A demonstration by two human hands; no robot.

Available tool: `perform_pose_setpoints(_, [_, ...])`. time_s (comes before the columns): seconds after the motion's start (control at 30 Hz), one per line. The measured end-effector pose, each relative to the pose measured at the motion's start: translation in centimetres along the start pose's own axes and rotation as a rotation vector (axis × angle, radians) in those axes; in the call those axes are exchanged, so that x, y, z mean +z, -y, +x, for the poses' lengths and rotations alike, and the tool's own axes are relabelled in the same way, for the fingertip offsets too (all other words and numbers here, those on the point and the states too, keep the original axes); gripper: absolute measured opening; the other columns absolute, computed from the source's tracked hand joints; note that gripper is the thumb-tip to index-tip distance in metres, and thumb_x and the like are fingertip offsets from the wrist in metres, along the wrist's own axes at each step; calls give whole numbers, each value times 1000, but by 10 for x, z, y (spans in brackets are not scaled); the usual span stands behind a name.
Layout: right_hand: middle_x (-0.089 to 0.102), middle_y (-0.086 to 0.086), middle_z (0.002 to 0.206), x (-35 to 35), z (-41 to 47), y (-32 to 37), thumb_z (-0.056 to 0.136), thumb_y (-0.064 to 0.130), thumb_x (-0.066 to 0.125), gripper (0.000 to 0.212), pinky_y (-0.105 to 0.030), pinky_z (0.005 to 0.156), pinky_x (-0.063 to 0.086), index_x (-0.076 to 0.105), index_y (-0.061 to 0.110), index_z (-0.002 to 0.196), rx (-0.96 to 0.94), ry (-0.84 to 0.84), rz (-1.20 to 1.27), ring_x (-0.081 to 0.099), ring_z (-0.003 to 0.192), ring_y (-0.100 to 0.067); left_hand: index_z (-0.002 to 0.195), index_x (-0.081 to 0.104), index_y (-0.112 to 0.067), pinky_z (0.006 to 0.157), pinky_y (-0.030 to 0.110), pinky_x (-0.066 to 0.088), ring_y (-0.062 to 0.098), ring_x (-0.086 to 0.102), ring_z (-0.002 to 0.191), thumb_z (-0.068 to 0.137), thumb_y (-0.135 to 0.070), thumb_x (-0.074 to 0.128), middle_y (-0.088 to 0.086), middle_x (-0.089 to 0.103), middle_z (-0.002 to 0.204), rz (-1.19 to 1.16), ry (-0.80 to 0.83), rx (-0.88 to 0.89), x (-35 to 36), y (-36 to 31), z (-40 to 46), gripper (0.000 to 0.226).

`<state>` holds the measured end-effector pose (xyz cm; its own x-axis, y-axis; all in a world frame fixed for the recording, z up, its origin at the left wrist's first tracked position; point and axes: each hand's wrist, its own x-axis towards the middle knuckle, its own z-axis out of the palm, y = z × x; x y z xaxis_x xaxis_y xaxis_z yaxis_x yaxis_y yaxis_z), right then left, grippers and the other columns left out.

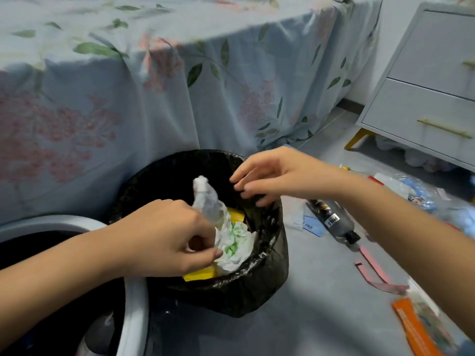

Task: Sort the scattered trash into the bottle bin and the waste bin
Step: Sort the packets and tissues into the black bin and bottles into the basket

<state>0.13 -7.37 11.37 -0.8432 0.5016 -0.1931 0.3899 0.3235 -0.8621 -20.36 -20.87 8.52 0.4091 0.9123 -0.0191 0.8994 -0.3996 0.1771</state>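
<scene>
The left hand [164, 235] hangs over the black-lined waste bin [267, 260], its fingers and thumb curled round a crumpled white plastic bag with green print [231, 242]. One twisted end of that bag sticks up just beyond the left hand's knuckles, and the rest droops into the bin below the fingertips, onto something yellow [200, 274]. The right hand [277, 176] hovers over the far rim of the same bin, fingers loosely spread and bent, holding nothing; whether its fingertips touch the black liner I cannot tell. Under the left forearm stands the white-rimmed bottle bin [136, 291], touching the waste bin's side. On the floor below the right forearm lies a dark bottle [334, 219] on its side. Beyond it sit clear and blue wrappers [416, 194], nearer lies a pink paper strip [372, 268], and by the right elbow an orange packet [416, 330]. Past both hands hangs a flowered bedsheet [154, 86].
</scene>
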Motion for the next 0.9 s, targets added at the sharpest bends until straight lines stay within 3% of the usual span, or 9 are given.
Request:
perform_pose_setpoints(0.07, [72,-14,100,-21,-27,-24,89,4,59,18,-31,73,60,66,10,104,-9,-250,208,71,90,-22,74,61,-27,59,36,49,9,58,65,82,-62,37,-10,62,69,0,-32,22,0,-7,9,43])
perform_pose_setpoints(0.13, [72,-16,96,-35,-48,-67,89,4,60,15,-31,71,60,67,11,99,98,-519,269,71,86,-25,70,60,-28,54,33,48,6,57,63,85,-58,39,-12,60,67,30,-78,70,2,-14,19,40])
perform_pose_setpoints(0.2, [72,-13,95,-43,-62,-125,88,6,63,15,-28,72,60,68,18,93,277,-714,119,71,83,-24,68,61,-29,50,23,42,5,58,63,88,-53,43,-14,60,68,71,-161,129,3,-22,29,36])
perform_pose_setpoints(0.3, [72,-8,99,-46,-84,-203,84,9,67,14,-9,56,51,71,20,93,494,-872,-122,62,70,-7,77,66,-29,60,20,43,9,59,73,90,-46,47,-14,62,82,65,-241,198,7,-37,48,28])
perform_pose_setpoints(0.33, [72,-8,100,-45,-89,-221,84,10,67,16,-9,55,48,71,18,97,540,-893,-186,59,69,-7,84,67,-28,64,24,47,11,60,78,90,-45,48,-12,62,88,62,-250,212,8,-41,56,26])
perform_pose_setpoints(0.43, [66,-8,114,-43,-94,-266,78,22,72,41,-27,81,46,64,16,118,617,-815,-341,60,93,-20,107,65,-27,78,36,53,17,59,101,89,-48,46,-8,62,109,113,-208,184,15,-47,74,34])
perform_pose_setpoints(0.57, [53,-8,131,-41,-80,-303,63,54,75,84,-43,99,43,43,25,135,769,-637,-481,46,120,-31,120,61,-32,97,35,48,16,49,130,91,-57,37,-7,57,132,165,-97,148,25,-45,80,45])
perform_pose_setpoints(0.73, [57,-4,116,-32,-62,-310,53,58,80,77,-41,84,50,52,21,115,812,-632,-501,50,111,-26,123,55,-35,102,34,45,15,46,132,95,-58,29,-8,50,141,129,-52,122,29,-44,75,45])
perform_pose_setpoints(0.9, [62,-7,115,-22,-56,-311,62,47,82,77,-34,78,51,48,14,122,739,-766,-337,60,100,-24,121,53,-38,99,32,46,13,49,128,94,-58,30,-10,48,141,79,-45,106,29,-44,74,41])
